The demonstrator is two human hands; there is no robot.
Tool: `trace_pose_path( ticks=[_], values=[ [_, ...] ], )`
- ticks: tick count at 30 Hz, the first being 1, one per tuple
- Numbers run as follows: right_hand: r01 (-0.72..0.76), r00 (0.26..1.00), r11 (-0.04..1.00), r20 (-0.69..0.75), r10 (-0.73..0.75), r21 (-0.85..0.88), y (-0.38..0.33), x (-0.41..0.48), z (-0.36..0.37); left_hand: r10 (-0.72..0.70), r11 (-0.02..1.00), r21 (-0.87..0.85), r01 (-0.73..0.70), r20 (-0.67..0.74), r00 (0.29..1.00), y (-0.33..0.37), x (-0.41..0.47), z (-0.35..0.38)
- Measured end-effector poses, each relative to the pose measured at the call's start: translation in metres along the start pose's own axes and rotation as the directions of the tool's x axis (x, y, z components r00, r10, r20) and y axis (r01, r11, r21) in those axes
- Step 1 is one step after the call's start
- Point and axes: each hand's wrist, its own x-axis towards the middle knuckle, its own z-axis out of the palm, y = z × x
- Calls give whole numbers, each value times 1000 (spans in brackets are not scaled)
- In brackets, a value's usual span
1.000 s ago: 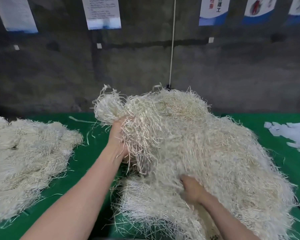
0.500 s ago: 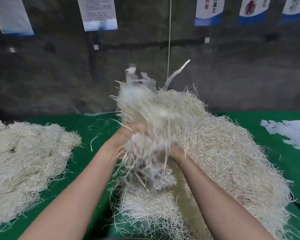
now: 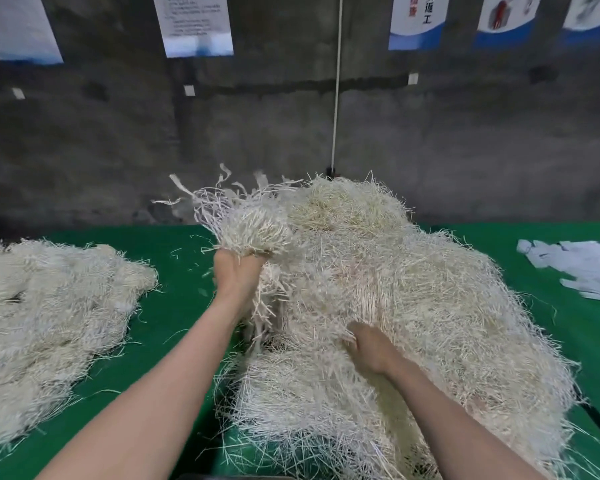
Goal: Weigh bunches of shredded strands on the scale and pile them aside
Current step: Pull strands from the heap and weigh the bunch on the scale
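Observation:
A big heap of pale shredded strands (image 3: 413, 289) covers the middle and right of the green table (image 3: 184, 271). My left hand (image 3: 238, 275) grips a bunch of strands (image 3: 253, 230) lifted at the heap's left edge; its ends fan out above my fist and hang below it. My right hand (image 3: 368, 344) is dug into the heap lower down, fingers buried among the strands. A second, flatter pile of strands (image 3: 49, 313) lies at the left. No scale is in sight.
White paper strips (image 3: 582, 268) lie at the table's right edge. A concrete wall with posters stands behind the table, and a white cord (image 3: 336, 84) hangs down it to the heap's top. Loose strands dot the green cloth between the piles.
Half a second ago both hands held the bunch up together. Since then my right hand let go and dropped back into the heap, while my left keeps the bunch raised.

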Motion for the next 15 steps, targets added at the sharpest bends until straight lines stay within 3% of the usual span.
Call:
trace_pose_path(
  ticks=[2,5,8,9,11,13,14,15],
  values=[
    [30,995,1000,90,-31,7,-2,-1,-7,-137,978,-148,144,61,989,5,-5,6],
    [99,986,984,117,-117,145,-24,-1,-48,-214,920,-310,241,118,970,11,-5,2],
    [150,973,965,139,-183,217,-48,-11,-104,-207,917,-303,259,194,959,19,-10,-13],
    [179,976,950,76,-205,257,-55,-16,-123,-168,943,-254,215,194,966,20,-12,-18],
    [284,951,872,-237,-201,399,-74,-29,-155,-40,993,-108,54,132,990,24,-18,-29],
    [473,795,691,-603,-68,546,-97,-42,-174,72,997,0,-72,-11,997,26,-25,-45],
    [562,725,585,-688,-9,585,-109,-46,-177,90,995,43,-87,-61,994,27,-28,-56],
    [608,714,487,-700,11,627,-124,-49,-176,101,991,100,-93,-73,992,25,-31,-67]
  ],
)
